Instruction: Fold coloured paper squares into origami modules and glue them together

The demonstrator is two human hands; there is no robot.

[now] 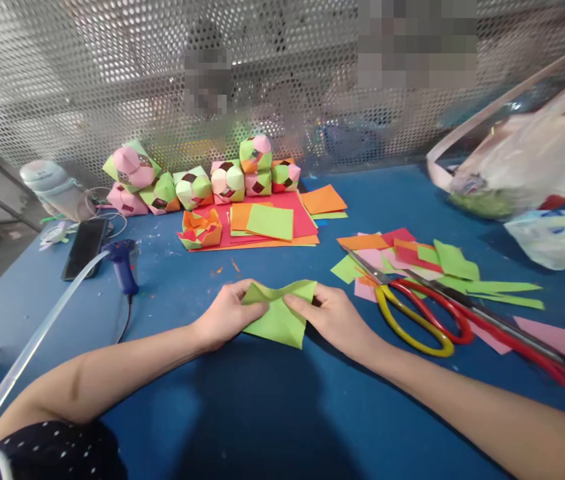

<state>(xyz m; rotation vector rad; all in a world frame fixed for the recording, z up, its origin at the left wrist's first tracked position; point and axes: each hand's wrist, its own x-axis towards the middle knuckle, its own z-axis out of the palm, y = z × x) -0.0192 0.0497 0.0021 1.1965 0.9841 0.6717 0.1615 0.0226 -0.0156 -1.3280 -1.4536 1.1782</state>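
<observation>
The blue table [387, 200] holds a big see-through bag [522, 153] at 2 o'clock, with green stuff [482, 203] inside. A bottle [51, 185] sits at 10 o'clock. The left hand [223, 317] at 9 o'clock and right hand [339, 320] at 3 o'clock pinch the green paper [279, 323] between them.

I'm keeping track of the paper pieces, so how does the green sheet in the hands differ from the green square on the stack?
The green sheet is pinched between the left hand and right hand, while the green square lies untouched on the stack. The green sheet is bent, its upper edge dipping in the middle; the green square looks flat. Both are light green paper.
</observation>
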